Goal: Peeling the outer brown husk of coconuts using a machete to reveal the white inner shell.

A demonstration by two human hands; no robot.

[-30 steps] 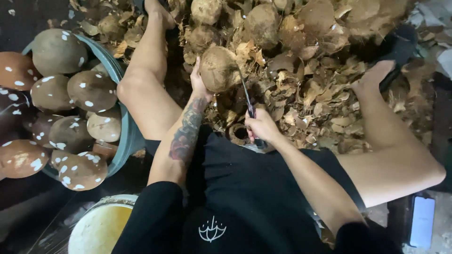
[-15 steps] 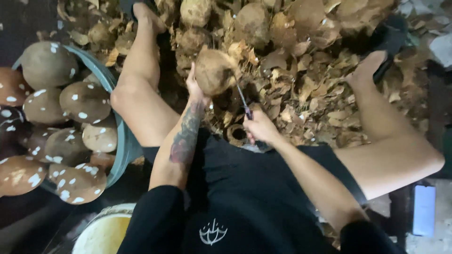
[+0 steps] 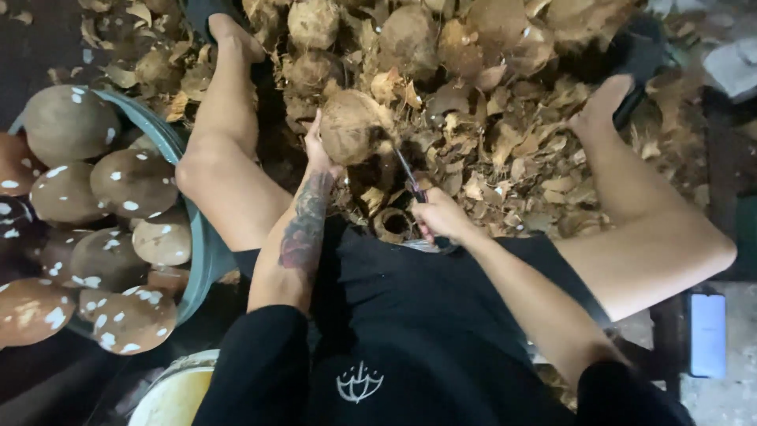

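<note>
My left hand gripped the coconut above the husk pile — my right hand squeezed the knife. The blade had moved up to the shell, so peeling went on. Peeled coconuts filled the tub beside me.

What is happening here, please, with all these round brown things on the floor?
A person sits low with legs spread and works on a coconut. The left hand steadies it from the side, while the right hand holds a knife with its blade against the shell. Dry husk scraps and more rough coconuts lie in a heap in front. At the person's left, a tub is full of smooth peeled coconuts. A phone lies at the right.
</note>
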